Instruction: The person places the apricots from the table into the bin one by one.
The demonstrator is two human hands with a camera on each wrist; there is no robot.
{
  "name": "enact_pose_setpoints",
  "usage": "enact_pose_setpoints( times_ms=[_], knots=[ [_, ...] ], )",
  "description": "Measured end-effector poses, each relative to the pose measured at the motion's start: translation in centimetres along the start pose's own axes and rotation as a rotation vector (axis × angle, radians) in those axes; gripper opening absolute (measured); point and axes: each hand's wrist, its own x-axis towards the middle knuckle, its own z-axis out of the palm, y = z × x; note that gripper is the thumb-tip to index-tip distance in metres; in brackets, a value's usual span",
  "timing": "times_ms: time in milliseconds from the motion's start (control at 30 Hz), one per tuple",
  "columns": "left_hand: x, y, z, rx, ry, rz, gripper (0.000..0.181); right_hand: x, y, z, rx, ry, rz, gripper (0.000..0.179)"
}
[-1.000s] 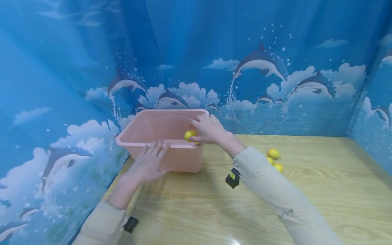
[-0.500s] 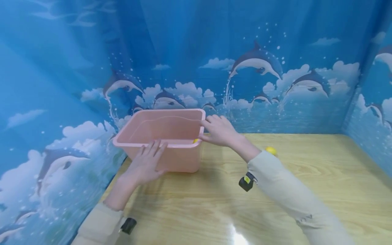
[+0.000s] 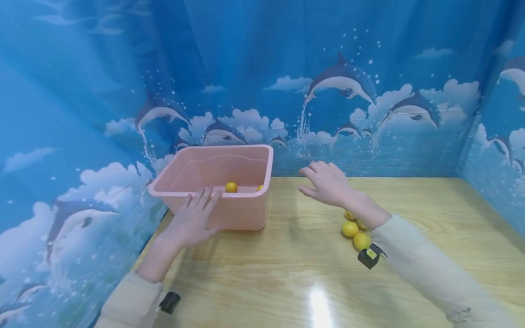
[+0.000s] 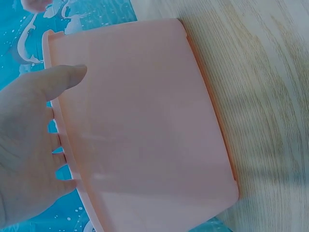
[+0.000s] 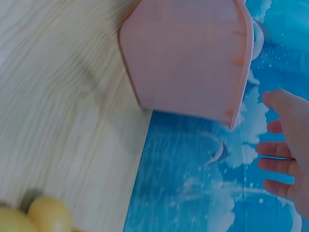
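A pink plastic bin (image 3: pixel 234 212) stands on the table's left side, two yellow lemons (image 3: pixel 231 187) showing inside it. My left hand (image 3: pixel 192 223) rests on the near rim, fingers straight over the edge; in the left wrist view its thumb lies along the outside wall. To the right of the bin, my right hand (image 3: pixel 328 184) hangs above the table with relaxed fingers and holds nothing. Below its wrist lie several lemons (image 3: pixel 350 228), partly hidden by the forearm. The right wrist view shows this hand (image 5: pixel 289 150) apart from the bin, with blurred lemons (image 5: pixel 48 215) at the lower left.
The wood-grain table (image 3: pixel 266 278) extends in front of and to the right of the bin. A blue curtain (image 3: pixel 262 68) printed with dolphins hangs behind and along both sides. Small black wrist cameras (image 3: pixel 369 256) hang from both sleeves.
My right hand has let go of a lemon inside the bin and moved out over the rim to the right, toward the lemons on the table. The left hand has stayed at the rim.
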Motion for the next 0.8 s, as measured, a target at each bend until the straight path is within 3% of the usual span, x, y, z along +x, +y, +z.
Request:
enact_pose_setpoints(
  times_ms=[400,800],
  knots=[
    [-0.1,-0.1,-0.3,-0.009,0.003,0.001,0.087,-4.7,4.7,0.4,-0.035,0.007,0.054,0.044],
    [0.0,0.1,0.1,-0.018,0.001,-0.013,0.087,-8.7,7.4,1.7,-0.026,-0.056,0.116,0.051]
  ],
)
